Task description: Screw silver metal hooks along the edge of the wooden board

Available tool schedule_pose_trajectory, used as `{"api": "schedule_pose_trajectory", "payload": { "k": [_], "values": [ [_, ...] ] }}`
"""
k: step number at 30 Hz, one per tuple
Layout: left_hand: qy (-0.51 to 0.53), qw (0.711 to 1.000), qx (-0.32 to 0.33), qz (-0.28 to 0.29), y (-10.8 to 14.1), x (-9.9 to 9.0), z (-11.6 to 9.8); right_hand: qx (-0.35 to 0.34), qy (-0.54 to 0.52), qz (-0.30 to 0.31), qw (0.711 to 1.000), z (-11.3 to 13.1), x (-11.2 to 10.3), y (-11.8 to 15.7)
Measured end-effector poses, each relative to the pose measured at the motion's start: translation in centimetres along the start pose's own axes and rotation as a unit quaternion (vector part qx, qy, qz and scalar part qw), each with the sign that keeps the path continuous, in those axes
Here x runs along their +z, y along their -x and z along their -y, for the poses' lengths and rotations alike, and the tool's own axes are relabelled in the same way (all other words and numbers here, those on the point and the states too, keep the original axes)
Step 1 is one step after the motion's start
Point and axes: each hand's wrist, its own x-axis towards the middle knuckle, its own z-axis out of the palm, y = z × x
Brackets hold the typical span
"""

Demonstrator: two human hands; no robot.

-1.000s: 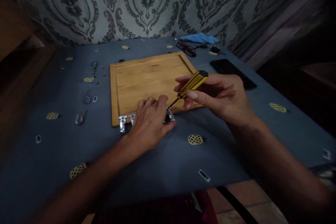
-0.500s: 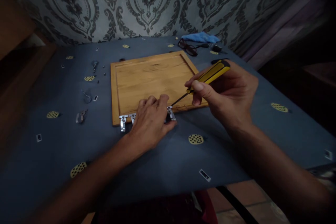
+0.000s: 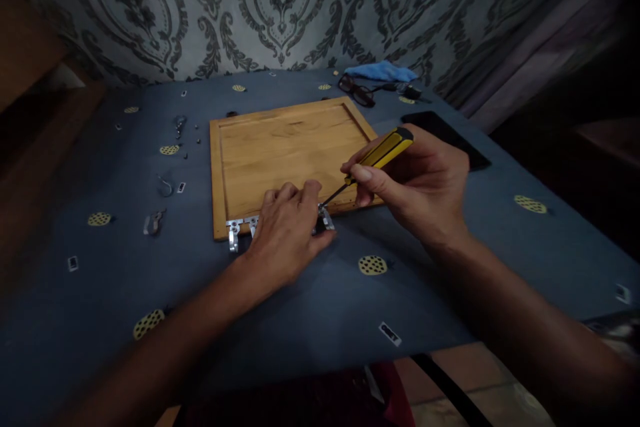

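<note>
In the head view, a framed wooden panel (image 3: 280,147) lies on the cloth-covered table. Along its near edge runs a shiny metal bracket (image 3: 234,235) with curved, hook-like parts hanging over the side. My left hand (image 3: 287,227) presses over its middle, fingers on top and thumb at the front edge, hiding much of the metal. In my right hand (image 3: 417,180) is a yellow and black screwdriver (image 3: 383,152), pinched by the handle and tilted. Its tip meets the bracket's right end, just beside my left fingers. Whether a screw sits under the tip is too small to tell.
Left of the panel lie small metal pieces (image 3: 157,220), a clear curved piece (image 3: 165,185) and tiny loose bits (image 3: 198,141). Behind on the right are glasses (image 3: 357,91), a blue cloth (image 3: 383,71) and a dark flat slab (image 3: 457,143). A patterned wall (image 3: 280,7) closes the back.
My right hand and the screwdriver have shifted left and slightly down, uncovering more of the dark slab. My left hand and the panel look the same.
</note>
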Motion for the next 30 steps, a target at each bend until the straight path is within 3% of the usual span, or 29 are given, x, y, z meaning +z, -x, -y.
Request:
{"api": "schedule_pose_trajectory", "payload": {
  "k": [7,13,23,30],
  "values": [
    [0.004,1.0,-0.004,-0.001,0.0,0.0,0.0,-0.011,0.009,0.027,1.0,0.0,-0.2,-0.1],
    [0.007,1.0,-0.003,-0.001,0.0,-0.1,0.0,0.022,0.026,0.073,0.997,0.3,-1.1,-0.2],
    [0.01,1.0,-0.007,0.002,0.0,-0.2,-0.1,0.008,0.003,0.041,0.999,0.3,-0.7,-0.4],
    [0.007,1.0,-0.004,-0.004,0.0,-0.1,0.0,0.033,-0.005,0.093,0.995,0.4,-1.4,-0.5]
  ]
}}
